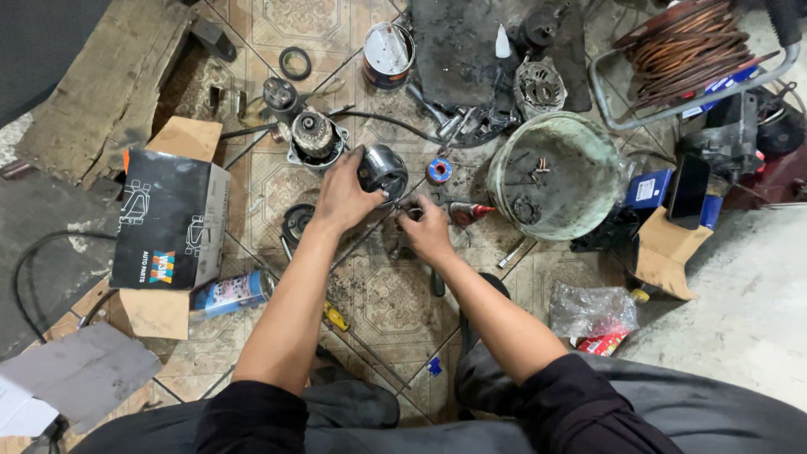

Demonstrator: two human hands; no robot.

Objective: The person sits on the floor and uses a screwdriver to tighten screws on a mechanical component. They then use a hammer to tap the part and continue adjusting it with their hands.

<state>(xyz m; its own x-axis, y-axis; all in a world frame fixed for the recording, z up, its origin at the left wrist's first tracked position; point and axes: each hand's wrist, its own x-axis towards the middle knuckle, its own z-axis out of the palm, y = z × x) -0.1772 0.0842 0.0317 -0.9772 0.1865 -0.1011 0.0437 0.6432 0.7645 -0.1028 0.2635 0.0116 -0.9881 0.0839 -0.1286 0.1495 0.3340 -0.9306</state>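
Left hand: your left hand [340,195] reaches forward over the tiled floor [378,298], its grip closed around the side of a dark cylindrical motor housing [383,171].
Motor housing: it sits just beyond your left fingertips, close beside a round motor end part [315,139] with a pale hub, which lies up and to the left of it.
Right hand: your right hand [427,234] is curled low over the floor just right of the left one, its grip clenched on a small dark part; what that part is cannot be told.
Near the right hand: a red-handled tool [471,211] lies just beside it, and a small blue roll of tape [438,171] lies a little farther up.
Left of you: a black cardboard box [171,219] stands on brown cardboard, with a blue spray can [231,293] lying on its side next to it.
Right of you: a worn green bucket [556,175] holds small metal bits.
Far right: a coil of copper wire [685,49] sits in a metal frame.
Top centre: an open tin can [387,55] stands on the tiles.
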